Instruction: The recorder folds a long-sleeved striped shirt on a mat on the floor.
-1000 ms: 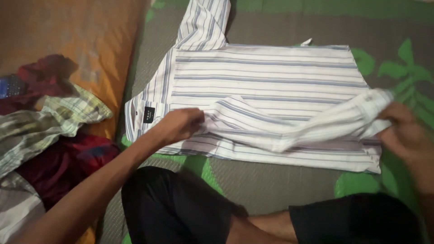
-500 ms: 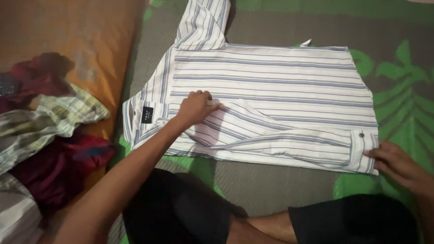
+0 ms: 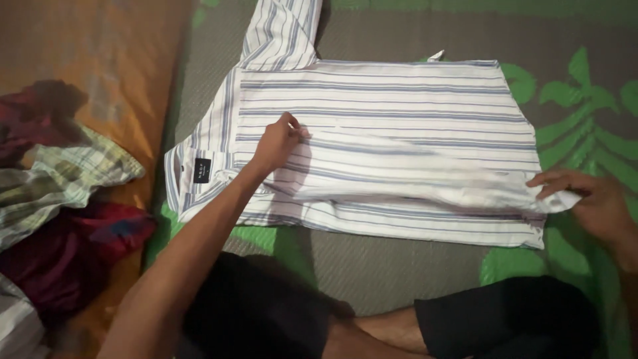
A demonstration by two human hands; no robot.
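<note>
A white shirt with blue and grey stripes [image 3: 399, 106] lies flat on a grey and green patterned mat [image 3: 412, 266], collar to the left. Its near sleeve [image 3: 425, 186] is folded across the body. My left hand [image 3: 276, 141] pinches the sleeve fabric near the shoulder. My right hand [image 3: 588, 199] grips the sleeve's cuff at the shirt's right edge and holds it slightly lifted. The far sleeve [image 3: 282, 33] sticks out toward the top of the view.
A pile of other clothes [image 3: 60, 213], checked green and dark red, lies at the left on an orange surface [image 3: 100, 53]. My crossed legs in black shorts [image 3: 279, 312] fill the bottom of the view.
The sleeve was lifted by both hands, then laid down across the shirt. Now my right hand has drawn the cuff to the right and my left hand has shifted up along the shoulder.
</note>
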